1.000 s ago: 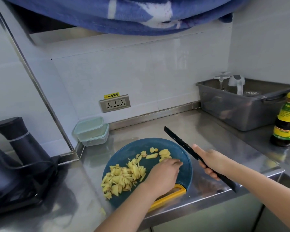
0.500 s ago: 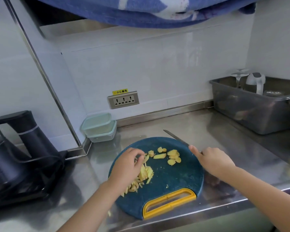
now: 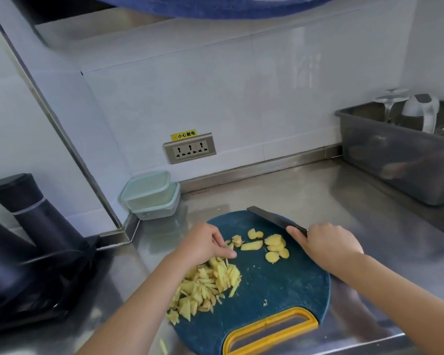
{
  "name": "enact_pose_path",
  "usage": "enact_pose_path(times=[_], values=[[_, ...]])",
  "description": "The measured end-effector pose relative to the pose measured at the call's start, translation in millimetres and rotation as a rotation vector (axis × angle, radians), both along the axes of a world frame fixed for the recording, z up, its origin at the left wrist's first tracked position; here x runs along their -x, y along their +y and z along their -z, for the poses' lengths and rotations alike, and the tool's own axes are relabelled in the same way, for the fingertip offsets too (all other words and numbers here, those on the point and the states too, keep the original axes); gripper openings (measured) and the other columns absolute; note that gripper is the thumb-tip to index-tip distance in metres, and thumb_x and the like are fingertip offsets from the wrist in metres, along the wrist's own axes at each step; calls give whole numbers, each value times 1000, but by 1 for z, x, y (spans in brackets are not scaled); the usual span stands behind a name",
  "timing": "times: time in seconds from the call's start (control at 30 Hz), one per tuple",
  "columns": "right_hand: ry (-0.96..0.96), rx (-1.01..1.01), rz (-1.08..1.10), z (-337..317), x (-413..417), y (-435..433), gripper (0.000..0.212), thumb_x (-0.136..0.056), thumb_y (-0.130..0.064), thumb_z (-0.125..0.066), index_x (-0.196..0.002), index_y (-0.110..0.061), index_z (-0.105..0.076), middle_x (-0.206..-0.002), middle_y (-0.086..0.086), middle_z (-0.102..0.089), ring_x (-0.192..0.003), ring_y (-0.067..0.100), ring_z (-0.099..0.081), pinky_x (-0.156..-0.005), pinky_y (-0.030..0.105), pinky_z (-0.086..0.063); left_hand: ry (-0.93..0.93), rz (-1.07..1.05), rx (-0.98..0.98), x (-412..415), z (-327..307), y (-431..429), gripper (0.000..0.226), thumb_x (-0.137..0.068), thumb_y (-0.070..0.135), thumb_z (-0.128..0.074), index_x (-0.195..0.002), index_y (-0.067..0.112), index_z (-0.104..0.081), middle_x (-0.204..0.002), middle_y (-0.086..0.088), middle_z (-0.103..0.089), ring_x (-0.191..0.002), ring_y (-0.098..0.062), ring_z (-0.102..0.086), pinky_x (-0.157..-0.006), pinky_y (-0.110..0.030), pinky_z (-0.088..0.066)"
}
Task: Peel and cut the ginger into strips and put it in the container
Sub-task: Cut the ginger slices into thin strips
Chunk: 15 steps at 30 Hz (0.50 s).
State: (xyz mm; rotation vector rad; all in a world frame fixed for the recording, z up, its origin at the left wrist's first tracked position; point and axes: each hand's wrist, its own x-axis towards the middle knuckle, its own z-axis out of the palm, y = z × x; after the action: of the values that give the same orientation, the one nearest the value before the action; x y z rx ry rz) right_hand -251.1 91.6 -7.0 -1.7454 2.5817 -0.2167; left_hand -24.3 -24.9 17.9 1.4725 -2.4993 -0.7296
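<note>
Beyond the ginger (image 3: 210, 283), yellow socket label (image 3: 183, 135) "小心触电"

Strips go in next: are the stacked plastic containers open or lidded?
Lidded: both stacked containers by the wall corner carry pale green lids. The ginger strips lie on the cutting board.

There is one view, from a wide-angle camera on the person's head. It looks forward and down on the tabletop (image 3: 292, 190) and faces the white wall (image 3: 241, 98) behind it. It is near to the work: the round cutting board (image 3: 280, 283) lies in the lower middle, and the left hand (image 3: 203, 243) and right hand (image 3: 328, 243) reach in from the bottom edge
</note>
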Motion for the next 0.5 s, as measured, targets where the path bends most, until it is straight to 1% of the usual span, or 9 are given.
enact_pose_path(times=[0.07,0.1,0.17,0.23,0.3,0.33,0.4,0.43,0.5], values=[[34,-26,-1,-1,-2,-3,65,-96,-62,-14,-64,-18,-47,-65,-2,-53,-62,16,-55,-56,26,-43,-35,56,21,0,-2,-2,20,-74,35,-79,-78,18,-68,-73,11,-65,-64,1,-58,-57,-15,-43],[59,-25,0,-1,-4,-3,64,-97,-61,-13,-63,-18,-46,-64,-2,-51,-60,16,-53,-56,26,-44,-51,89,31,-1,-3,-3,14,-78,31,-76,-77,18,-69,-75,12,-66,-66,0,-60,-59,-16,-48],[96,-7,8,0,-7,-4,64,-98,-60,-13,-62,-18,-45,-61,-3,-49,-54,14,-47,-55,26,-42,-59,130,28,-3,-5,-5,8,-81,23,-70,-77,17,-71,-81,8,-70,-72,-6,-65,-69,-23,-55],[100,2,10,2,-7,-4,64,-98,-59,-13,-62,-18,-46,-61,-3,-49,-54,14,-48,-55,26,-42,-61,131,33,-6,-6,-6,8,-82,20,-67,-77,15,-71,-84,6,-71,-76,-10,-67,-71,-23,-55],[61,-2,15,3,-4,-5,63,-97,-61,-14,-63,-19,-47,-64,-3,-51,-61,16,-53,-58,26,-45,-35,110,73,-8,-8,-4,9,-85,23,-64,-81,18,-71,-85,8,-71,-76,-6,-66,-74,-22,-55],[38,-4,19,4,-3,-6,63,-97,-61,-14,-64,-19,-47,-66,-3,-52,-64,17,-56,-59,26,-46,8,98,105,-7,-9,-2,10,-87,25,-63,-84,20,-70,-85,10,-70,-77,-2,-65,-75,-20,-54],[13,-9,25,5,0,-7,63,-97,-62,-14,-65,-19,-48,-68,-2,-54,-68,18,-58,-60,27,-47,106,94,178,2,-12,6,11,-91,28,-60,-91,22,-69,-86,13,-68,-78,3,-62,-73,-13,-51],[7,-10,25,6,1,-7,63,-97,-62,-14,-65,-19,-49,-69,-2,-54,-68,18,-59,-61,27,-47,132,109,223,9,-12,10,11,-92,28,-59,-94,22,-68,-87,13,-66,-78,4,-61,-73,-11,-49],[-6,-2,17,5,1,-8,63,-97,-61,-14,-65,-19,-48,-68,-2,-54,-67,17,-58,-61,27,-47,141,166,313,24,-7,17,14,-93,28,-56,-95,21,-68,-90,14,-62,-79,3,-59,-74,-12,-48]])
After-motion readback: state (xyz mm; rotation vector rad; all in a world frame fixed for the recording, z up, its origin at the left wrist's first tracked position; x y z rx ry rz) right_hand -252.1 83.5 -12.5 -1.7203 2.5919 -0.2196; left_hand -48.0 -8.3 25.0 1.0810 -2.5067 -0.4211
